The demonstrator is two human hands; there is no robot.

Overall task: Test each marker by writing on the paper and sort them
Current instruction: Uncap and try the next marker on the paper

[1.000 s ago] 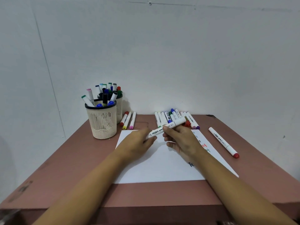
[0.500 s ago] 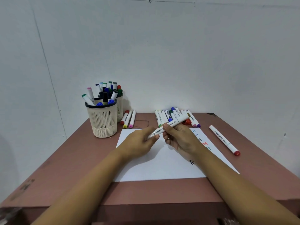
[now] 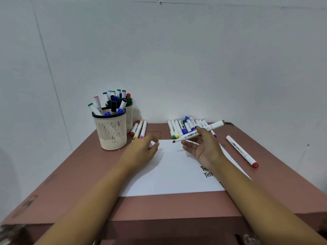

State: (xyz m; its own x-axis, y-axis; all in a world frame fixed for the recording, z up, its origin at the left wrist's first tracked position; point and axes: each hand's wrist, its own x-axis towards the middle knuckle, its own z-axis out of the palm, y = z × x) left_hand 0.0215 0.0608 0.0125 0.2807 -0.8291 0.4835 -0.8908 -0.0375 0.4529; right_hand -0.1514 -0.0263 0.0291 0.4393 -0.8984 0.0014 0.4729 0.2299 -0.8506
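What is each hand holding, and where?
Right hand pinches an uncapped marker around mid-barrel; whether the curled left hand holds anything cannot be told.

A white-barrelled marker (image 3: 190,135) is pinched in the fingertips of the right hand (image 3: 203,147) over the far edge of the paper (image 3: 173,172). It lies nearly level, with its bare dark tip pointing left and its olive-capped end pointing right. The paper is a white sheet lying flat on the surface (image 3: 70,183), with black handwriting near its right side. Behind it a row of markers (image 3: 183,127) lies side by side, showing green, blue and purple caps. Three markers (image 3: 138,129) with red, yellow and pink ends lie just beside two cream mesh cups, the front cup (image 3: 111,135) and the rear cup (image 3: 130,119). Both cups are stuffed with upright markers. A single red-capped marker (image 3: 241,151) lies to the right of the paper.
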